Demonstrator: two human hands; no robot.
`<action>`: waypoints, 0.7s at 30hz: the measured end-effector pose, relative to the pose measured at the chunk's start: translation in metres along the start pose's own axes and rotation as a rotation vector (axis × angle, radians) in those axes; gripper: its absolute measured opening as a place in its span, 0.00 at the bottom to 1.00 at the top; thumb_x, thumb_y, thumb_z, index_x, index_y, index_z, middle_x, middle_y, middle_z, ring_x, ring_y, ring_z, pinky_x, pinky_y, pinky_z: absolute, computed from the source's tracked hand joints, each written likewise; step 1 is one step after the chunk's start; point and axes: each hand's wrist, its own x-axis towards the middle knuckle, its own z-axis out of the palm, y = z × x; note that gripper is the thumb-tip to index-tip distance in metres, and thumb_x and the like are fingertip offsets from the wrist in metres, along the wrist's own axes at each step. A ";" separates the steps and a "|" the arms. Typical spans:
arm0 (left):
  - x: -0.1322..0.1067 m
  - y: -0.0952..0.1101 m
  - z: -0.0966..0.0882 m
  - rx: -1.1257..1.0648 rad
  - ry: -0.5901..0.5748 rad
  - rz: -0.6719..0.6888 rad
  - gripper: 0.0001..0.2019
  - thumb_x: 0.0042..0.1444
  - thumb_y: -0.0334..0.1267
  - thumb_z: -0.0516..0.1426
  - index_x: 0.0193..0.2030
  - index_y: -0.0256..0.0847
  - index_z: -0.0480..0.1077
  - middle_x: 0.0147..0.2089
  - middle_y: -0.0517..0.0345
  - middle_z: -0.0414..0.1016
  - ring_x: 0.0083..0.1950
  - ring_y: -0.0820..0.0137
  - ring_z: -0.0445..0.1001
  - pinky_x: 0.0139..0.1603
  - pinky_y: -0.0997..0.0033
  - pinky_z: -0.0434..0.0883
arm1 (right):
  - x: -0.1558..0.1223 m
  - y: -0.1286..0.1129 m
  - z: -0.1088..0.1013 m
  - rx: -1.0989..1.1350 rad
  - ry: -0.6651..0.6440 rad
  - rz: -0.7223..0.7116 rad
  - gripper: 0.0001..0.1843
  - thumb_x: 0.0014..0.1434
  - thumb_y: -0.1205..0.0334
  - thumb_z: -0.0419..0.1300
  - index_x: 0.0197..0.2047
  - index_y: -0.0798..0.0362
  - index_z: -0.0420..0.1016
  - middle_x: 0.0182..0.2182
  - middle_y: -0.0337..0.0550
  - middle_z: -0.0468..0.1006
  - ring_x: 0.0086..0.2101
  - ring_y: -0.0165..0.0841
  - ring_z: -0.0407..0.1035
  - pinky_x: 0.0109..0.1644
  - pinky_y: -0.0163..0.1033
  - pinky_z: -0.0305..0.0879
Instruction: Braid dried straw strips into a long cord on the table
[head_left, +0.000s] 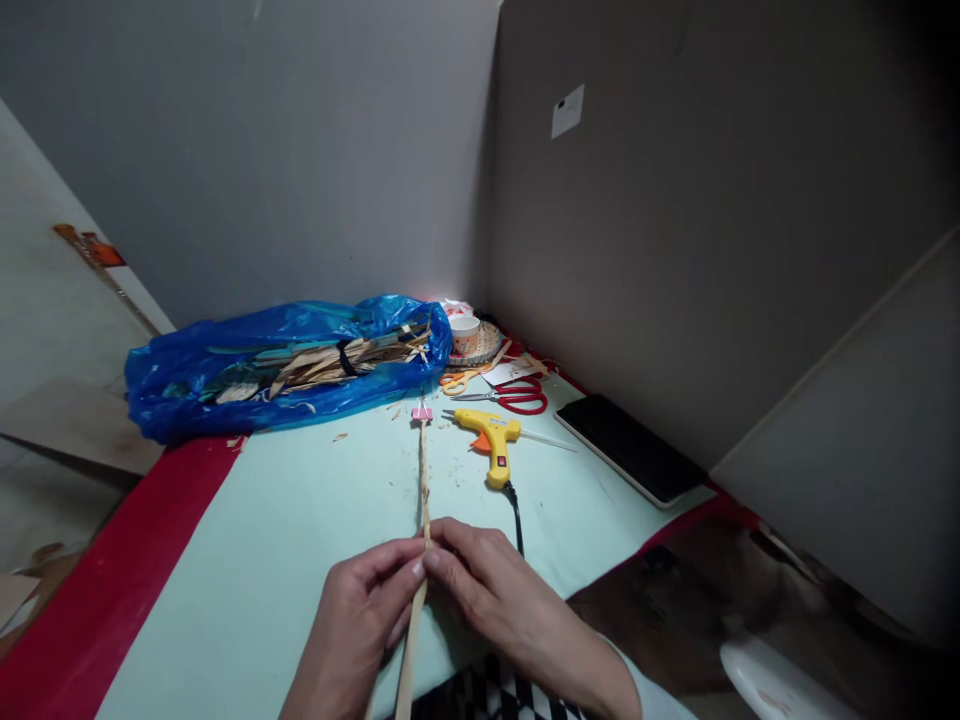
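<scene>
Fingers of left hand [354, 610] and right hand [491, 585] pinch narrow tan fibre strip [409, 650], left of yellow plastic glue gun [493, 431]; far end at pink binder clip [421, 414]. Advisable: even tension, strip taut.

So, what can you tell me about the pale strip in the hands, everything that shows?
The strip is light tan and looks like dried plant fibre. Its far part is narrow and looks twisted or plaited; nearer the wearer it is flatter and wider. The far end meets a pink clip; the near end runs out of the picture's bottom edge. The left hand and right hand pinch it between thumbs and fingers. It runs nearly straight away from the wearer.
</scene>
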 end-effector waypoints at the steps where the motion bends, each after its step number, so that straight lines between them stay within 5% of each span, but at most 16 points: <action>1: 0.000 0.000 -0.001 0.045 0.000 0.021 0.15 0.42 0.44 0.69 0.36 0.39 0.81 0.33 0.54 0.82 0.37 0.66 0.77 0.38 0.75 0.73 | 0.002 0.003 0.005 0.000 0.019 -0.001 0.16 0.70 0.57 0.45 0.39 0.52 0.71 0.32 0.39 0.75 0.35 0.31 0.67 0.41 0.34 0.60; 3: -0.001 -0.001 -0.003 0.126 -0.002 0.036 0.15 0.44 0.46 0.67 0.37 0.39 0.80 0.35 0.54 0.82 0.38 0.67 0.77 0.39 0.76 0.72 | 0.004 0.007 0.012 -0.013 0.069 -0.005 0.16 0.70 0.57 0.45 0.37 0.51 0.70 0.31 0.38 0.73 0.34 0.30 0.66 0.40 0.33 0.58; 5: -0.005 -0.002 -0.002 0.200 0.008 0.028 0.17 0.47 0.48 0.65 0.40 0.39 0.78 0.29 0.58 0.80 0.29 0.71 0.74 0.30 0.78 0.70 | 0.003 0.008 0.017 -0.012 0.075 -0.017 0.16 0.70 0.59 0.45 0.35 0.52 0.70 0.28 0.36 0.71 0.31 0.28 0.64 0.37 0.32 0.56; 9: -0.015 -0.002 0.003 0.384 0.066 0.098 0.15 0.54 0.49 0.59 0.40 0.40 0.74 0.13 0.72 0.62 0.14 0.77 0.59 0.18 0.79 0.61 | 0.002 0.007 0.021 -0.004 0.084 -0.025 0.16 0.68 0.62 0.47 0.29 0.53 0.67 0.24 0.33 0.67 0.25 0.25 0.58 0.32 0.31 0.53; 15: -0.025 0.006 0.000 0.752 0.220 0.386 0.11 0.56 0.47 0.55 0.29 0.45 0.70 0.22 0.66 0.73 0.23 0.74 0.71 0.25 0.80 0.66 | 0.002 0.009 0.022 0.046 0.135 -0.007 0.18 0.67 0.61 0.48 0.26 0.54 0.65 0.22 0.33 0.64 0.25 0.25 0.56 0.29 0.30 0.51; 21: -0.025 -0.007 0.000 0.970 0.310 0.694 0.10 0.60 0.39 0.52 0.31 0.44 0.72 0.23 0.65 0.75 0.20 0.75 0.71 0.24 0.80 0.67 | 0.002 0.010 0.023 0.111 0.115 0.006 0.18 0.65 0.63 0.49 0.24 0.55 0.66 0.20 0.32 0.57 0.25 0.25 0.52 0.27 0.31 0.48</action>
